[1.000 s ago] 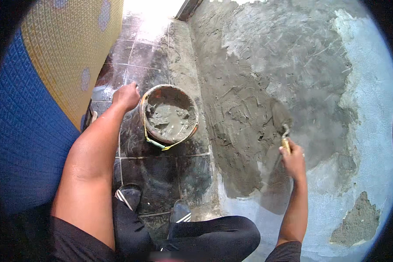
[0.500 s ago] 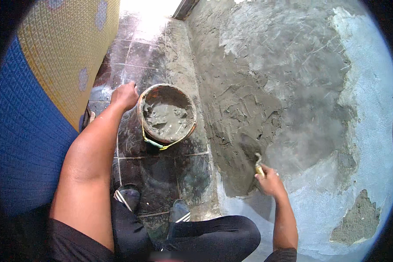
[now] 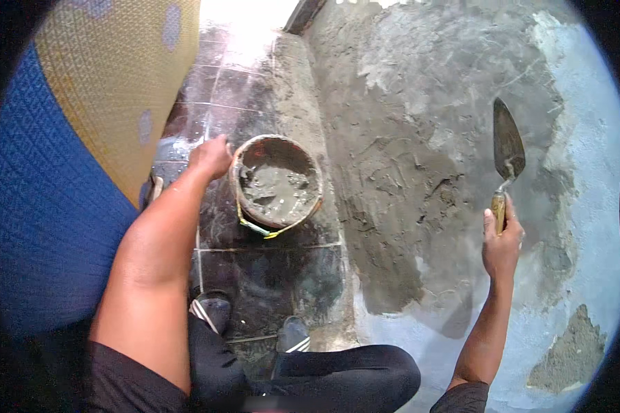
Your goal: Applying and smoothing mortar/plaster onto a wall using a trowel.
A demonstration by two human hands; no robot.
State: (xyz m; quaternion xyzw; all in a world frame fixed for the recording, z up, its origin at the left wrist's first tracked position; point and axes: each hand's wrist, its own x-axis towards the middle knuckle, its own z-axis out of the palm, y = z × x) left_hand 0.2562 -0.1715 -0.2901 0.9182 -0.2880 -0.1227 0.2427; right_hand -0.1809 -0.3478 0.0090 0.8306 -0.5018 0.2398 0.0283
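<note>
A pointed masonry trowel (image 3: 508, 141) is gripped by its wooden handle in my right hand (image 3: 501, 244). Its blade points away from me, in front of the patchy grey mortar on the wall (image 3: 386, 172). On the floor to the left of the wall stands a round bucket (image 3: 317, 199) part full of wet grey mortar (image 3: 279, 196), a yellow-green cord handle hanging at its near side. Close against the bucket's left rim is my left hand (image 3: 212, 158), its fingers curled closed; whether they hold the rim or anything else is hidden.
Dark floor tiles (image 3: 269, 275) run beneath the bucket and my sandalled feet. A blue and yellow patterned surface (image 3: 69, 186) rises close on the left. Light blue paint (image 3: 592, 124) edges the mortar, with a bare rough patch (image 3: 568, 351) low on the right.
My right hand has swung the trowel up and to the right, off the lower mortar where its blade was pressed. My left hand stays by the bucket; the whole view has shifted slightly.
</note>
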